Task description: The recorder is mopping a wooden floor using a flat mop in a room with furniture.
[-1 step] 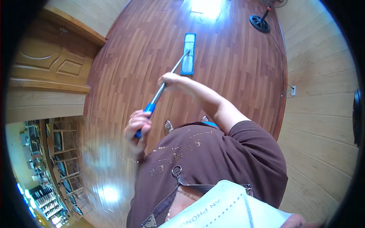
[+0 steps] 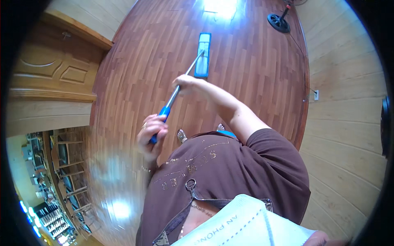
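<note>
Fingers (image 2: 155, 122) of left hand (image 2: 152, 133) and right hand (image 2: 184, 83) clamp the mop (image 2: 172, 97) (its flat head (image 2: 202, 65) on the floor (image 2: 143, 78)).

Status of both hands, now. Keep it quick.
Left hand: closed, holding the blue handle grip.
Right hand: closed around the silver pole, nearer the flat mop head.

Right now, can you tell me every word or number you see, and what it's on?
Brown shirt: gold, sparkly lettering across the front; I won't copy it out.
White face mask: dark printed letters, also not copied here.
Mop: no words or numbers that I can make out.
Dark rack at lower left: too small and blurred to tell.
</note>
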`<control>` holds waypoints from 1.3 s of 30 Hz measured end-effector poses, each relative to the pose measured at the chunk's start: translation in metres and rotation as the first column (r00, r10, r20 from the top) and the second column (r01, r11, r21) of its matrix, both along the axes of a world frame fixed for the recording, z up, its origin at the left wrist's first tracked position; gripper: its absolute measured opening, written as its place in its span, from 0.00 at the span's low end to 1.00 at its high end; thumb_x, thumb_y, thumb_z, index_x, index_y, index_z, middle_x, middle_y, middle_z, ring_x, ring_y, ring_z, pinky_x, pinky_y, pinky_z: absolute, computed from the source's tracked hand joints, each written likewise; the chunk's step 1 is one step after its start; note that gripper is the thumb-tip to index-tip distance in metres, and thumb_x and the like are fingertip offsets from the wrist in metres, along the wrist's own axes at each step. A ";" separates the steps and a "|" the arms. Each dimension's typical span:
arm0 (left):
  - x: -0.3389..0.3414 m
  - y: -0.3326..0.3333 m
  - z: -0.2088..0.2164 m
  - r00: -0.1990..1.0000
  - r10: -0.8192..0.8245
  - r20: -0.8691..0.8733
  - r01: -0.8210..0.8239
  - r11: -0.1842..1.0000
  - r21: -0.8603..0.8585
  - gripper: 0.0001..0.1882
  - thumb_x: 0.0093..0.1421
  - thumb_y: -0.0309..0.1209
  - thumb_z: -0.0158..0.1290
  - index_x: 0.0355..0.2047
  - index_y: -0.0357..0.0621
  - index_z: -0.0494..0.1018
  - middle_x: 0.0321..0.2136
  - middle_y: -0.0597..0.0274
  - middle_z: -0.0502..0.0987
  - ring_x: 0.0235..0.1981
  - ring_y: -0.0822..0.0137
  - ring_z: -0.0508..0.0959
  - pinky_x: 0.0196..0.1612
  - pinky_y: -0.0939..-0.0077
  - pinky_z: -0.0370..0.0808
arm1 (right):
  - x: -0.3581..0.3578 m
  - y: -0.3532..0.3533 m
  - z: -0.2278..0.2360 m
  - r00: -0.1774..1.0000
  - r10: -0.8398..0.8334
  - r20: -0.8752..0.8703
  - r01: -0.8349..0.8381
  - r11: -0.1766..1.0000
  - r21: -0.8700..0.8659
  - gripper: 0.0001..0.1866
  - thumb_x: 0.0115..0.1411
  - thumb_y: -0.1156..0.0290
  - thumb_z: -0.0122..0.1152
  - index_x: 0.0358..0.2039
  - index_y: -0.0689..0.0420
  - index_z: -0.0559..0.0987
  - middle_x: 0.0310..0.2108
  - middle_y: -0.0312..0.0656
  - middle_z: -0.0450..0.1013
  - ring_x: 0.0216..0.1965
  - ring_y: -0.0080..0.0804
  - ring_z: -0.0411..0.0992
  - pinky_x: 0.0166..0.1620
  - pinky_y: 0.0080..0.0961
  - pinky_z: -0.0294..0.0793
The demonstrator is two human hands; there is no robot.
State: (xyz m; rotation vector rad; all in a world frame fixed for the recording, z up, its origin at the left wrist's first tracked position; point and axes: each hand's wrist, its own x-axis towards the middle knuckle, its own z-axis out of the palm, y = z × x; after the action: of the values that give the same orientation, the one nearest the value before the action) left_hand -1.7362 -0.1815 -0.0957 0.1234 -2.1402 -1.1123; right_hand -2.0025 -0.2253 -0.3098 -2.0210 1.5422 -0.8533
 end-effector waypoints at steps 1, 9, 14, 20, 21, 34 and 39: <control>-0.017 0.001 -0.007 0.999 -0.018 0.041 0.019 1.000 -0.011 0.05 0.57 0.24 0.59 0.31 0.42 0.73 0.30 0.58 0.79 0.45 0.56 0.80 0.55 0.54 0.67 | -0.020 0.003 -0.010 1.000 0.003 0.030 -0.001 0.998 -0.066 0.07 0.37 0.74 0.62 0.16 0.51 0.72 0.19 0.44 0.70 0.25 0.49 0.71 0.28 0.38 0.71; -0.086 0.002 -0.010 0.964 -0.215 0.158 0.233 0.966 -0.110 0.10 0.52 0.28 0.65 0.28 0.45 0.73 0.29 0.65 0.79 0.46 0.61 0.80 0.55 0.61 0.66 | -0.094 0.052 -0.032 0.964 -0.265 -0.031 0.260 0.958 -0.124 0.08 0.35 0.77 0.58 0.16 0.53 0.67 0.19 0.44 0.67 0.27 0.49 0.70 0.29 0.38 0.69; -0.081 -0.004 0.023 0.930 -0.328 0.168 0.347 0.933 -0.100 0.10 0.52 0.29 0.65 0.26 0.45 0.73 0.27 0.66 0.80 0.43 0.62 0.81 0.55 0.63 0.67 | -0.067 0.087 0.006 0.855 -0.501 -0.135 0.517 0.847 0.125 0.12 0.46 0.69 0.65 0.34 0.50 0.82 0.34 0.47 0.78 0.40 0.46 0.77 0.44 0.39 0.75; -0.043 -0.011 0.079 0.885 -0.432 0.174 0.456 0.881 -0.130 0.11 0.51 0.31 0.65 0.23 0.44 0.73 0.24 0.64 0.79 0.39 0.60 0.83 0.55 0.56 0.66 | 0.005 0.117 0.044 0.741 -0.670 -0.046 0.672 0.740 0.029 0.08 0.43 0.66 0.65 0.27 0.50 0.82 0.30 0.47 0.78 0.36 0.48 0.77 0.41 0.40 0.75; -0.036 -0.013 0.086 0.861 -0.478 0.173 0.502 0.854 -0.140 0.09 0.51 0.30 0.63 0.22 0.43 0.73 0.23 0.62 0.79 0.38 0.58 0.83 0.56 0.53 0.65 | 0.020 0.126 0.049 0.725 -0.686 -0.057 0.688 0.724 0.043 0.08 0.43 0.66 0.65 0.27 0.50 0.82 0.30 0.47 0.78 0.36 0.48 0.77 0.41 0.40 0.75; 0.011 -0.109 0.156 0.337 -0.941 0.024 0.919 0.324 -0.225 0.27 0.56 0.56 0.59 0.42 0.47 0.70 0.22 0.67 0.78 0.27 0.65 0.82 0.45 0.55 0.71 | 0.198 0.138 0.133 0.430 -0.873 0.229 0.900 0.433 -0.038 0.06 0.45 0.64 0.63 0.18 0.48 0.76 0.18 0.40 0.74 0.26 0.45 0.75 0.31 0.41 0.71; 0.009 -0.151 0.166 0.130 -0.988 -0.086 0.986 0.138 -0.093 0.29 0.51 0.55 0.63 0.45 0.51 0.71 0.23 0.69 0.79 0.27 0.68 0.81 0.44 0.61 0.68 | 0.231 0.115 0.156 0.432 -0.864 0.260 0.894 0.447 0.000 0.16 0.52 0.57 0.66 0.18 0.53 0.73 0.17 0.47 0.71 0.23 0.53 0.73 0.26 0.43 0.71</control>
State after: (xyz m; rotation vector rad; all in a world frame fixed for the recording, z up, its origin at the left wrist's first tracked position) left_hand -1.7269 -0.3322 0.0704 -1.6504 -1.9475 -1.7013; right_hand -1.7720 -0.1100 -0.1540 -0.9426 2.4716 -1.5310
